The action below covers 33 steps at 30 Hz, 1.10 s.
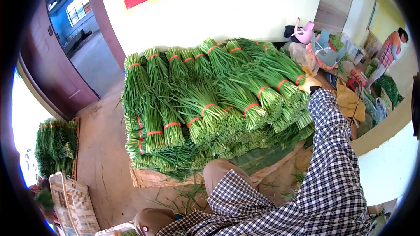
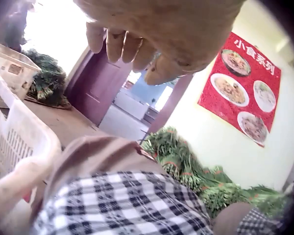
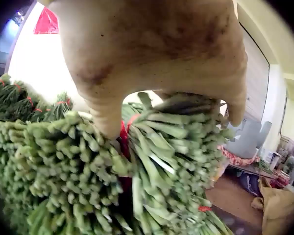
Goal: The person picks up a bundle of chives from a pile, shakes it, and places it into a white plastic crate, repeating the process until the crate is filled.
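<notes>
Bundles of long green chives (image 1: 205,109), tied with red bands, lie stacked in a broad pile. At the pile's right end my gloved right hand (image 1: 309,84) grips a chive bundle near its band. In the right wrist view, the stained glove (image 3: 152,49) arches over that bundle (image 3: 171,147), with thumb and fingers down its two sides and the cut stalk ends facing the camera. My gloved left hand (image 2: 161,34) hangs above my lap with its fingers loosely curled and holds nothing. A white plastic crate (image 2: 24,132) stands beside my leg.
Under the pile lies a brown sheet (image 1: 148,178). More bundled greens (image 1: 57,146) stand by the doorway on the left. A grey chair (image 1: 326,48) stands on the right, with a person (image 1: 391,50) bending farther back. Loose leaves (image 1: 188,199) litter the floor.
</notes>
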Motion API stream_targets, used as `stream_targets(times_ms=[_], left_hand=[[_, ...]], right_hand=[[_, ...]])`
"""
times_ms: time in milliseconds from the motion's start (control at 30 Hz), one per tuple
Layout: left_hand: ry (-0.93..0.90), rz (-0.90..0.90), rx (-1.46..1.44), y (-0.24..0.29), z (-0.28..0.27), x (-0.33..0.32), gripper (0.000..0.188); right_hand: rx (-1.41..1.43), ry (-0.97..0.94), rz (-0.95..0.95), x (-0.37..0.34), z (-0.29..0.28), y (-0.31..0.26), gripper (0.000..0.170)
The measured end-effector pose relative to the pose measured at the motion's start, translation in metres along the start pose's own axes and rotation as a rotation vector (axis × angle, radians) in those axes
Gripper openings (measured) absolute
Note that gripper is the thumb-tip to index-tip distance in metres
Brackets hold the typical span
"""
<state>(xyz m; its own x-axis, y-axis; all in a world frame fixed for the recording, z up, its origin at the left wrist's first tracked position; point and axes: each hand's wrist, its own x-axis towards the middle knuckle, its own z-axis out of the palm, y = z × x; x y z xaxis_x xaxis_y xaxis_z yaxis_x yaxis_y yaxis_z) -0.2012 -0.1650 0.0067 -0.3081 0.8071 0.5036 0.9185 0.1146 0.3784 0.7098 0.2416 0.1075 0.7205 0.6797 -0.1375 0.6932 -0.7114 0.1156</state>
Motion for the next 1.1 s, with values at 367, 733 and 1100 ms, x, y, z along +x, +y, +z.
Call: stream_targets(times_ms=[367,733,1100], left_hand=[[-0.314,0.163,-0.099,0.101,0.036,0.047,0.039],[-0.396,0.175,-0.423,0.154,0.084,0.086,0.041],[-1.167,-0.299,-1.957,0.251,0.185,0.079,0.098]], right_hand=[[0.436,-0.023,-0.165,0.058,0.041,0.069,0.101],[1.499,-0.321,-0.588,-0.198,-0.025,0.069,0.061],[1.169,-0.918,-1.04,-0.421,0.045,-0.097,0.05]])
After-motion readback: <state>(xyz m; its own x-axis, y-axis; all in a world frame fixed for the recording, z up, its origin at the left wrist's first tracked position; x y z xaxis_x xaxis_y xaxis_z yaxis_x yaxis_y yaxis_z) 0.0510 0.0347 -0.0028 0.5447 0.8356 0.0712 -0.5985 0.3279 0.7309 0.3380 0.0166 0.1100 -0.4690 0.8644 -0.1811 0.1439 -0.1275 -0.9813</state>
